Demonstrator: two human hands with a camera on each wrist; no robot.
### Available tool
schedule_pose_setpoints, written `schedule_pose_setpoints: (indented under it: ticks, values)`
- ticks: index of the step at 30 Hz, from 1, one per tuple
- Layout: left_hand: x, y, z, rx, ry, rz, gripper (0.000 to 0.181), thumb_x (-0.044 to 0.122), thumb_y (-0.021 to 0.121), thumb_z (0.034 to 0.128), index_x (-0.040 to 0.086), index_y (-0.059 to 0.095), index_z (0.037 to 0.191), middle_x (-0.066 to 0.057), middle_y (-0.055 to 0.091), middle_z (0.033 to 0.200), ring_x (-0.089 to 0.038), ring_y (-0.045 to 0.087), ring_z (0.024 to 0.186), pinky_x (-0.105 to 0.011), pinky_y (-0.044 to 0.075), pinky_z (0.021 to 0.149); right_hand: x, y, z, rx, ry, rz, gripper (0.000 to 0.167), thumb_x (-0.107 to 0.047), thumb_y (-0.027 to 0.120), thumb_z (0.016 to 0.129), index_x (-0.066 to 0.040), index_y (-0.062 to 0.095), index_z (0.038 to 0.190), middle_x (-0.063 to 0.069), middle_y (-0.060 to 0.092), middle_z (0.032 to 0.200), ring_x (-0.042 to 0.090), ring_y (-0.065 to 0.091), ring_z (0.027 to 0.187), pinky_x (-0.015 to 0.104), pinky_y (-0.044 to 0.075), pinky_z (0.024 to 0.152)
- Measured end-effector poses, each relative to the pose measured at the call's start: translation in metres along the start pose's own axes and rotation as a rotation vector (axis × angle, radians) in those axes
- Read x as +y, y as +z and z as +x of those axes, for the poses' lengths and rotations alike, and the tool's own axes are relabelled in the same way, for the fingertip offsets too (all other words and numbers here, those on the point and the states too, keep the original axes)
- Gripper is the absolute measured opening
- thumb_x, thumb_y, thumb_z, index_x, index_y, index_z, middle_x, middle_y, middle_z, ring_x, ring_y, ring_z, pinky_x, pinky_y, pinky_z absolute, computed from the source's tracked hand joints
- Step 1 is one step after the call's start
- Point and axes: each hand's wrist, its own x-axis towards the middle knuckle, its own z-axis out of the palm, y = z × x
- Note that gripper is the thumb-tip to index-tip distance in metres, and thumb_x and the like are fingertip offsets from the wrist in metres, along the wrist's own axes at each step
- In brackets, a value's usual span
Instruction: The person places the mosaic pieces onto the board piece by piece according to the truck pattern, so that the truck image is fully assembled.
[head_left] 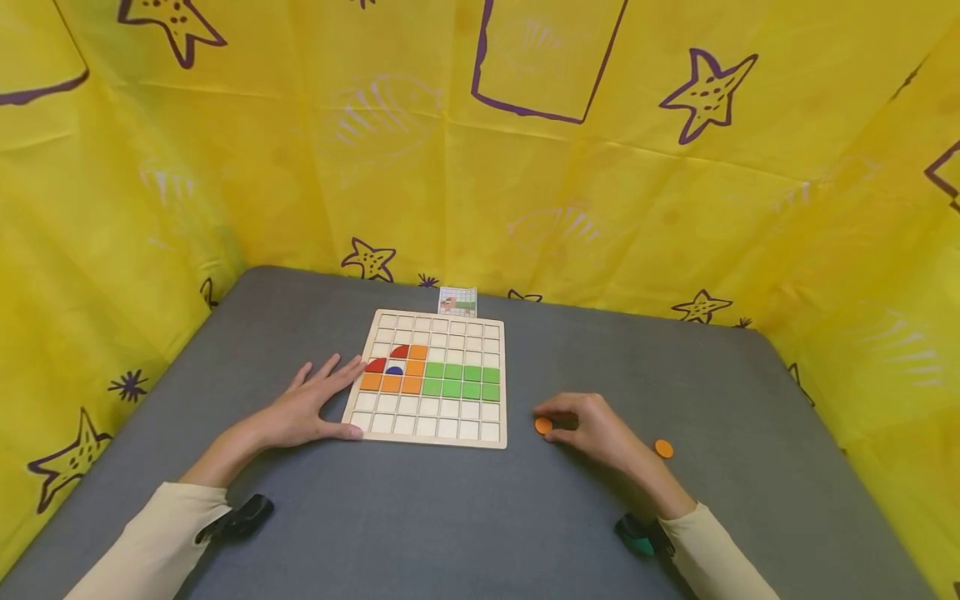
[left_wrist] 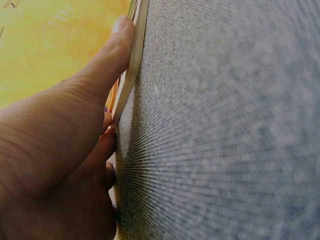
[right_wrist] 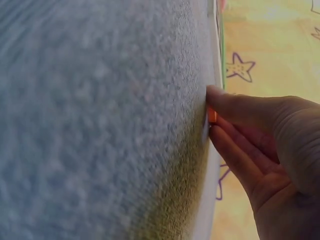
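A wooden grid board [head_left: 504,429] lies on the grey table. Several orange tiles [head_left: 391,383], two red rounded tiles [head_left: 377,365] and a tile with a blue half-round [head_left: 394,371] sit in its left cells. To their right are two rows of green tiles [head_left: 471,382]. My left hand [head_left: 303,412] rests at the board's left edge, fingers spread, thumb on the near corner. Right of the board, my right hand [head_left: 596,425] pinches an orange disc [head_left: 543,426] between thumb and fingers at the table surface. In the right wrist view the fingers partly hide this disc [right_wrist: 212,116].
Another orange disc [head_left: 663,448] lies on the table beside the right forearm. A small pattern card [head_left: 457,302] stands behind the board's far edge. Yellow cloth [head_left: 480,183] with sea-star drawings surrounds the table [head_left: 450,533] at the back and sides.
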Motion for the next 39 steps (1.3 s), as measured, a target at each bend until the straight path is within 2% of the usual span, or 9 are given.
schedule_pose_setpoints:
  ticks: [5,9,13,25,30,39]
  values:
    - [-0.001,0.002,0.000,-0.002,0.000,0.000,0.108,0.058,0.076,0.0750,0.010,0.023,0.157,-0.015,0.019,0.162,-0.046,0.002,0.147,-0.064,-0.008,0.112,-0.002,0.002,0.000,-0.002,-0.008,-0.014,0.032,-0.004,0.081,0.079,-0.007,0.074,0.110,0.000,0.073,0.105,0.014,0.068,0.097,0.032,0.055,0.086]
    - [0.000,0.002,0.000,-0.001,-0.003,0.001,0.108,0.058,0.076,0.0749,0.011,0.023,0.156,-0.015,0.019,0.162,-0.046,0.002,0.147,-0.064,-0.008,0.112,-0.002,0.002,0.002,0.013,-0.052,-0.026,0.030,-0.003,0.081,0.079,-0.006,0.075,0.108,0.001,0.074,0.102,0.015,0.069,0.094,0.032,0.056,0.083]
    - [0.000,0.002,0.000,0.003,-0.006,0.004,0.108,0.059,0.076,0.0746,0.011,0.024,0.156,-0.015,0.019,0.162,-0.046,0.003,0.147,-0.064,-0.008,0.112,-0.005,0.002,0.009,0.033,-0.090,-0.028,0.027,-0.002,0.080,0.079,-0.005,0.075,0.105,0.001,0.074,0.100,0.016,0.069,0.092,0.032,0.056,0.081]
    - [0.000,-0.002,-0.001,0.008,-0.013,0.009,0.109,0.059,0.076,0.0739,0.011,0.024,0.156,-0.015,0.019,0.162,-0.044,0.002,0.148,-0.064,-0.008,0.112,-0.024,0.009,0.035,0.053,-0.119,-0.002,0.024,-0.005,0.079,0.082,-0.005,0.075,0.105,0.000,0.074,0.099,0.013,0.068,0.093,0.029,0.056,0.082]
    - [0.000,-0.001,0.000,0.006,-0.002,0.017,0.109,0.060,0.076,0.0740,0.010,0.024,0.156,-0.015,0.019,0.162,-0.045,0.003,0.147,-0.064,-0.007,0.112,-0.030,0.016,0.045,0.038,-0.157,0.014,0.024,-0.004,0.079,0.081,-0.003,0.075,0.105,0.003,0.074,0.100,0.016,0.068,0.092,0.030,0.056,0.082]
    - [-0.003,0.001,0.001,0.007,-0.002,0.024,0.109,0.060,0.076,0.0741,0.010,0.024,0.156,-0.015,0.020,0.161,-0.046,0.003,0.147,-0.065,-0.007,0.112,-0.042,0.027,0.065,-0.012,-0.162,0.029,0.024,-0.005,0.079,0.082,-0.003,0.075,0.105,0.003,0.074,0.101,0.014,0.068,0.094,0.029,0.055,0.083]
